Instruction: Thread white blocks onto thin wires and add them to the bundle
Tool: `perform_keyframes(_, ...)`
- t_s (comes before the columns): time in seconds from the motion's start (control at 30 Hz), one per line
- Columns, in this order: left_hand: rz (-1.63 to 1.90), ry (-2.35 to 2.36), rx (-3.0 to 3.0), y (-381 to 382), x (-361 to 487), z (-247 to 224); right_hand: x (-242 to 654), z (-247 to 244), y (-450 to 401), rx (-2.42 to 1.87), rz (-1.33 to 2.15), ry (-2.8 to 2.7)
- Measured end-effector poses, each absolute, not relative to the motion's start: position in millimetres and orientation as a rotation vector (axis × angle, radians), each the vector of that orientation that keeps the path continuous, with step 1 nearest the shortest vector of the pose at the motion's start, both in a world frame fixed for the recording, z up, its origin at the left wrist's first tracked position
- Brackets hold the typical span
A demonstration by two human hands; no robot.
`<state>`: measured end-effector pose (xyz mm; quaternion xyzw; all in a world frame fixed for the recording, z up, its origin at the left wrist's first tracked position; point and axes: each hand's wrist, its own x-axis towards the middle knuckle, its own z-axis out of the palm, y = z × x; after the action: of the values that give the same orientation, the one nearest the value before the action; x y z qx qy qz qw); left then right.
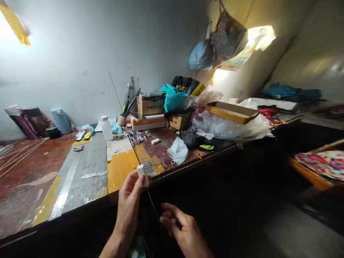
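Blue flask [61, 121]: stood on the bench [52, 156], beyond the left hand [129, 193] and well to its left.
Metal piece [79, 148]: lay small and alone, nearer the left hand than the flask was.
White bottle [106, 128]: stood upright, beyond the left hand and slightly to its left.
Yellow tape [121, 168]: covered a patch of bench just beyond the left hand.
Left hand: was raised at the bench edge, thumb and fingers closed in a pinch.
White block [142, 174]: was gripped by that pinch, its upper end clear of the fingertips.
Rod [152, 201]: ran thin and slanting from the block down towards the right hand [182, 225]; whether it passed through the block or behind it could not be told.
Second block [155, 141]: lay on the bench beyond the held one.
Face mask [178, 151]: lay crumpled, straight beyond the right hand.
Right hand: was lower, fingers partly curled and thumb close to them, next to the rod; whether it had hold of it could not be told.
Cardboard tray [231, 111]: sat beyond the right hand and to its right, on clear plastic [228, 127].
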<state>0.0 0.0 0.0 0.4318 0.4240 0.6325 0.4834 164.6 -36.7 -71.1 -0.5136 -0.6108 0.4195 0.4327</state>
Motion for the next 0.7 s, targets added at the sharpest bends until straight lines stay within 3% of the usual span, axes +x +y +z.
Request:
perform_keyframes(0.13,1.336,0.997,1.353,-7,-27,62,170,-17,-24,-1.090,0.910,-1.377)
perform_keyframes(0.23,0.988,0.969,1.469,-14,-43,73,169,14,-15,-0.855,0.999,-1.309)
perform_keyframes(0.4,0.800,0.957,1.470,-27,-59,37,148,20,-6,-0.568,1.298,-1.169)
perform_keyframes(0.7,1.022,1.279,1.772,-55,-75,-16,125,-9,-10,-0.758,1.201,-1.032)
